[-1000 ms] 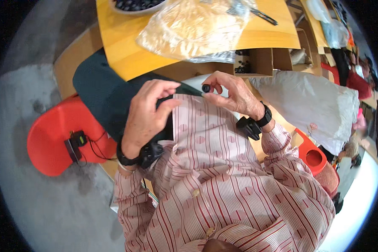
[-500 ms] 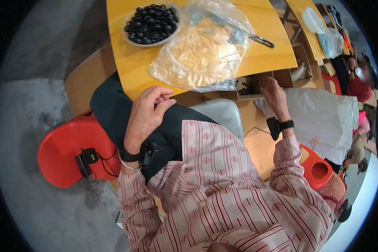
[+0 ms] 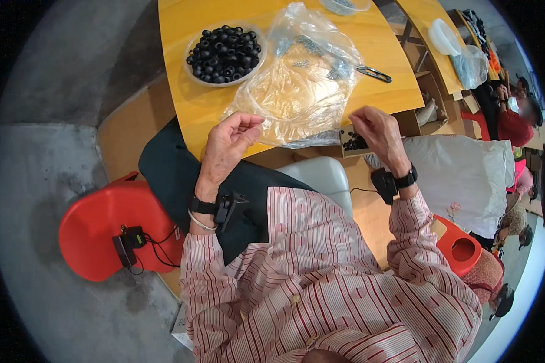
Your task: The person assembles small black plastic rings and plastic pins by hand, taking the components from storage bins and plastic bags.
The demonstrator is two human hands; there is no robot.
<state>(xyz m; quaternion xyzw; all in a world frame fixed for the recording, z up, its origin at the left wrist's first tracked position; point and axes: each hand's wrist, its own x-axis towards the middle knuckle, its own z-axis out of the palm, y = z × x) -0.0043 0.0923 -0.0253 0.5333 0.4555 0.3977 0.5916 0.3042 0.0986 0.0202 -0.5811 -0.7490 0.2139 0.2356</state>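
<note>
The left hand (image 3: pixel 229 145) hovers at the near edge of the yellow table (image 3: pixel 191 106), its fingers loosely curled and holding nothing, its fingertips just beside the clear plastic bag (image 3: pixel 297 91), which lies crumpled and glossy across the middle of the table with small metal parts showing inside. The right hand (image 3: pixel 376 132) reaches below the near right corner of the table, fingers bent down at a small box of black pieces (image 3: pixel 354 142); whether they grasp anything cannot be told. A clear bowl of black rings (image 3: pixel 224 47) stands left of the bag, and pliers (image 3: pixel 374 74) lie toward the right edge.
</note>
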